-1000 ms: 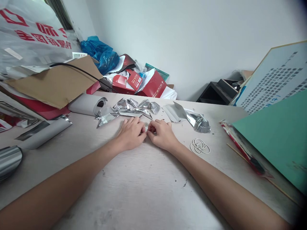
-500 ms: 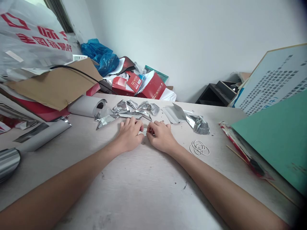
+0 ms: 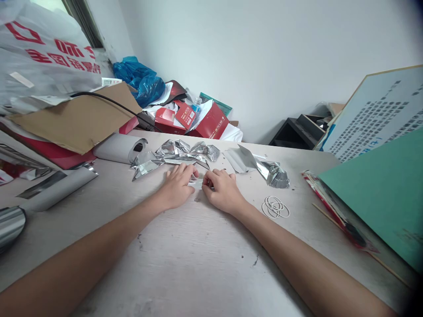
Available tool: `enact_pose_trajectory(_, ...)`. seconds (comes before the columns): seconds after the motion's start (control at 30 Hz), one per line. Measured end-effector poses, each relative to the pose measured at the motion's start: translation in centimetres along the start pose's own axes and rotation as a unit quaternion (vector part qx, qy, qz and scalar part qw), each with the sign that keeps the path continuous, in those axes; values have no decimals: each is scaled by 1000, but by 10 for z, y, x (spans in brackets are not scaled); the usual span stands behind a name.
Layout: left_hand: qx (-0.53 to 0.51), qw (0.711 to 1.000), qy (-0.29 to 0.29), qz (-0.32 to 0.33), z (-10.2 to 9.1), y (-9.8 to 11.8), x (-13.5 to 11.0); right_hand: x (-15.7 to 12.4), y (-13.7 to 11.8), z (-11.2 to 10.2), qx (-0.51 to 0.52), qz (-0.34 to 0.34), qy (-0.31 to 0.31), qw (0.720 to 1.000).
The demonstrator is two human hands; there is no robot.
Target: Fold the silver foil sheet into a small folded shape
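My left hand [image 3: 176, 187] and my right hand [image 3: 222, 189] rest side by side on the pale wooden table [image 3: 198, 264]. Their fingertips are pinched together on a small silvery foil piece [image 3: 197, 184] that lies between them. Most of that piece is hidden under the fingers. Just beyond my hands lies a heap of crumpled silver foil pouches [image 3: 175, 154]. Further right sit a flat foil pouch [image 3: 239, 156] and a crushed foil pouch [image 3: 276, 174].
White rubber bands [image 3: 275, 207] lie right of my right hand. A white roll [image 3: 120, 147] and cardboard [image 3: 79, 119] with a black cable crowd the left. Red boxes [image 3: 211, 119] and a blue bag [image 3: 140, 79] stand at the back. A green sheet [image 3: 380, 189] covers the right.
My hands have stayed pinched together and drifted slightly; a little more of the foil piece shows between the fingertips. The view has tilted a bit.
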State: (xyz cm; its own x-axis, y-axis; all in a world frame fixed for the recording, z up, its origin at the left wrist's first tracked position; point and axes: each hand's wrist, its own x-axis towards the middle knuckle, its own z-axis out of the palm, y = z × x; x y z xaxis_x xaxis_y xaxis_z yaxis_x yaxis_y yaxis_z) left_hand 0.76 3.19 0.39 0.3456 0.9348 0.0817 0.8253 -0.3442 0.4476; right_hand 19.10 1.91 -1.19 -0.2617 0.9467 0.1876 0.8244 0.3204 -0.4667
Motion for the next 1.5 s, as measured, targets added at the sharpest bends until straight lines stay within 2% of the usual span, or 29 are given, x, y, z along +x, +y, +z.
enact_pose_trajectory(0.3, -51, 998, -23, 24, -9, -11, 5, 0, -2, -3, -2, 8, -7, 1000)
enact_pose_trajectory(0.43, -71, 995, -48, 42, -15, -16, 6, 0, -3, -4, -4, 8, -10, 1000)
enact_pose_trajectory(0.63, -139, 984, -107, 36, -28, -19, 8, 0, -3, -4, -7, 7, -10, 1000)
enact_pose_trajectory(0.7, -153, 981, -109, 38, -30, -21, 9, 0, -3, -4, -8, 6, -8, 1000)
enact_pose_trajectory(0.8, -155, 984, -72, 43, -26, -22, 9, 0, -2, -3, -13, 6, -1, 1000)
enact_pose_trajectory(0.97, -118, 991, 48, 31, -4, -19, 8, 0, 1, 0, -15, -4, 14, 1000)
enact_pose_trajectory(1.03, -97, 992, 78, 33, 3, -18, 8, -1, 3, 2, -13, -11, 20, 1000)
enact_pose_trajectory(1.2, -56, 988, 146, -1, 6, -22, 11, -2, 6, 4, -18, -41, 38, 998)
enact_pose_trajectory(1.33, -39, 984, 171, -10, 4, -26, 13, -4, 4, 1, -21, -97, 40, 994)
enact_pose_trajectory(1.5, -38, 985, 171, 4, 4, -27, 15, -5, 2, -4, -2, -211, -26, 977)
